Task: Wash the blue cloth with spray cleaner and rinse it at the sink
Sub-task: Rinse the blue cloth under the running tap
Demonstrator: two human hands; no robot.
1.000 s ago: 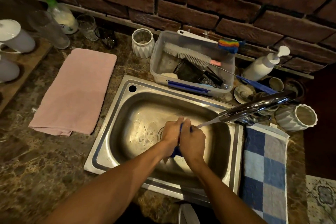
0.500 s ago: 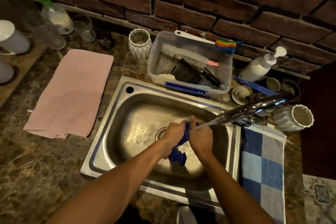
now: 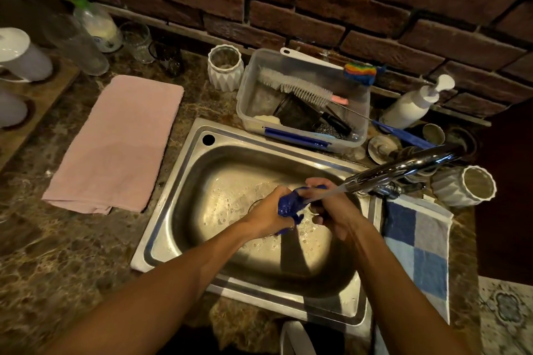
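Over the sink (image 3: 184, 181): one blue cloth (image 3: 290, 204), bunched, under one stream from one tap (image 3: 403, 167). Two hands on it: left hand (image 3: 271, 216) grip curled round the cloth's left part, right hand (image 3: 331, 207) grip pinching its right part. On the worktop (image 3: 57, 253): one pink towel (image 3: 115, 144) left of the sink, one checked towel (image 3: 418, 245) right, one tub (image 3: 302, 138) of brushes behind, two white ribbed pots (image 3: 225, 66), one pump bottle (image 3: 412, 104).

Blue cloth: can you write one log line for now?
phase: rinse | blue cloth: held by left hand, right hand | faucet: running
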